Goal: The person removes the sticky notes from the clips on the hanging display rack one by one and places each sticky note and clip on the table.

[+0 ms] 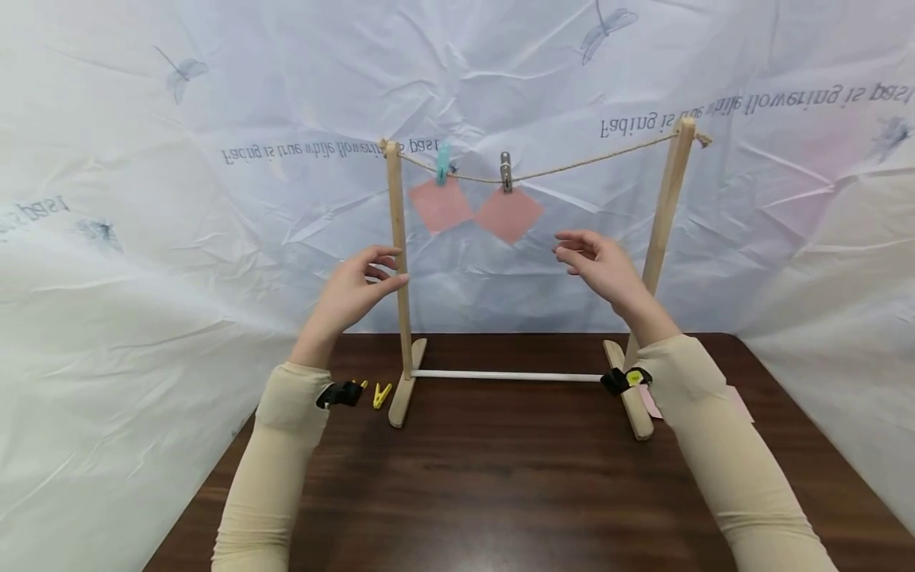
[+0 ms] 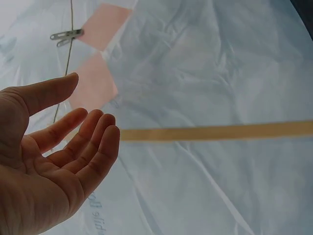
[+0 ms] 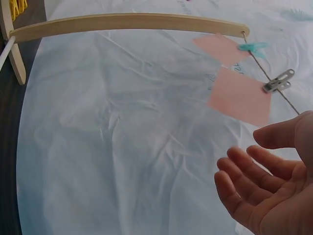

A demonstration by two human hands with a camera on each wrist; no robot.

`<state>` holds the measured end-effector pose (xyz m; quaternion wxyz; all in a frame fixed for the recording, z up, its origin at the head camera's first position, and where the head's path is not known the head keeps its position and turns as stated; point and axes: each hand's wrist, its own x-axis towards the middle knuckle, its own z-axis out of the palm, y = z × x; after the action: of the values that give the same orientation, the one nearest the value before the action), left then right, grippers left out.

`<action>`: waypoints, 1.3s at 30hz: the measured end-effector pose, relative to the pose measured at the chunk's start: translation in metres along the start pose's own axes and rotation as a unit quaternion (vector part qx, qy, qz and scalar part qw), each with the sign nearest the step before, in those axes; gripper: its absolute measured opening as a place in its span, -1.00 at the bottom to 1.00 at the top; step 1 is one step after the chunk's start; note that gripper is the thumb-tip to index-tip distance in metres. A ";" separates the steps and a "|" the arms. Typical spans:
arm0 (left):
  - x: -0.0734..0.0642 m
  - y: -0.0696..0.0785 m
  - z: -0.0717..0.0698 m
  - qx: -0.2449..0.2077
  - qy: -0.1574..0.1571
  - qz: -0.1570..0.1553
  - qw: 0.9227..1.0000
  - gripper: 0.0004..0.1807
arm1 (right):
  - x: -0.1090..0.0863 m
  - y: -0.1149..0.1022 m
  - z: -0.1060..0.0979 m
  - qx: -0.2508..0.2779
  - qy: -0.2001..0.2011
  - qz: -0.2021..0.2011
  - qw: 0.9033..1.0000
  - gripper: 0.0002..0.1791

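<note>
Hanging tilted | two pink squares (image 1: pixel 509 216) | turquoise clip (image 1: pixel 443 164), metal clip (image 1: pixel 506 172)

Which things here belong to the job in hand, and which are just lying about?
In the job:
wooden stand
string
turquoise peg
metal clip
left pink square
right pink square

Lying about on the table, though perhaps spares for it:
yellow pegs
pink paper, partly hidden by an arm

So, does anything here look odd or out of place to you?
Two mild oddities. The lettering on the wrinkled backdrop sheet looks flipped upside down. Also, one pink paper square hangs from a turquoise clothespin, the second square from a metal clip: a mismatched pair. I see nothing spilled.
</note>
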<state>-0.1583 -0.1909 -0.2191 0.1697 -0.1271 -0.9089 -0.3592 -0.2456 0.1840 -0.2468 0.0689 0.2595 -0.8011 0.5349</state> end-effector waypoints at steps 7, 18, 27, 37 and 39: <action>0.004 0.032 0.012 -0.012 0.001 0.030 0.999 -0.45 | 0.010 0.001 0.004 0.017 -0.023 0.019 0.999 -0.34; 0.009 0.075 0.021 -0.030 0.011 0.046 0.998 -0.44 | 0.025 0.002 0.010 0.064 -0.037 0.022 0.997 -0.34; 0.013 0.110 0.024 -0.041 0.036 0.078 0.995 -0.46 | 0.022 -0.007 0.015 0.097 -0.042 0.025 0.994 -0.39; 0.023 0.141 0.026 -0.079 0.063 0.089 0.991 -0.51 | 0.016 -0.009 0.020 0.108 -0.064 0.031 0.992 -0.47; 0.026 0.144 0.025 -0.084 0.067 0.089 0.990 -0.52 | 0.016 -0.008 0.021 0.112 -0.067 0.027 0.991 -0.50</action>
<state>-0.1363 -0.0680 -0.1380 0.2504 -0.1970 -0.8470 -0.4255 -0.2523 0.1572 -0.2431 -0.0289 0.2787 -0.7455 0.6048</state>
